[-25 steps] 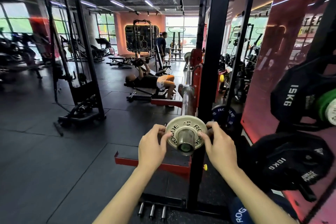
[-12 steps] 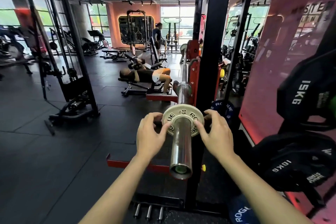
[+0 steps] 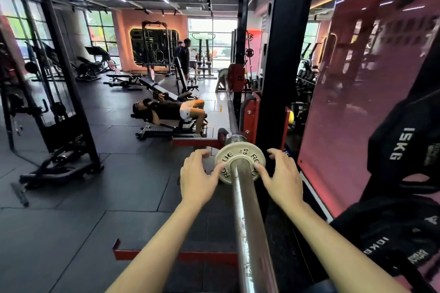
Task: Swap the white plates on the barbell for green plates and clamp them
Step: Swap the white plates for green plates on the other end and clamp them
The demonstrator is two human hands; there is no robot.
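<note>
A small white Rogue plate (image 3: pixel 232 155), marked 0.5 kg, sits far up the steel barbell sleeve (image 3: pixel 247 221), against the collar by the red rack hook. My left hand (image 3: pixel 197 177) holds its left edge, thumb on the face. My right hand (image 3: pixel 281 175) holds its right edge, thumb near the bore. The bare sleeve runs from the plate toward me. I see no green plate and no clamp.
The black rack upright (image 3: pixel 278 59) stands right behind the plate. Black 15 kg (image 3: pixel 404 143) and 10 kg (image 3: pixel 390 240) plates hang on pegs at the right. A person lies on a bench (image 3: pixel 171 112) ahead to the left; the red rack base (image 3: pixel 171 256) crosses the floor below.
The white plate has slid from the tip of the sleeve all the way in to the collar, both hands moving with it. More bare sleeve now shows in front.
</note>
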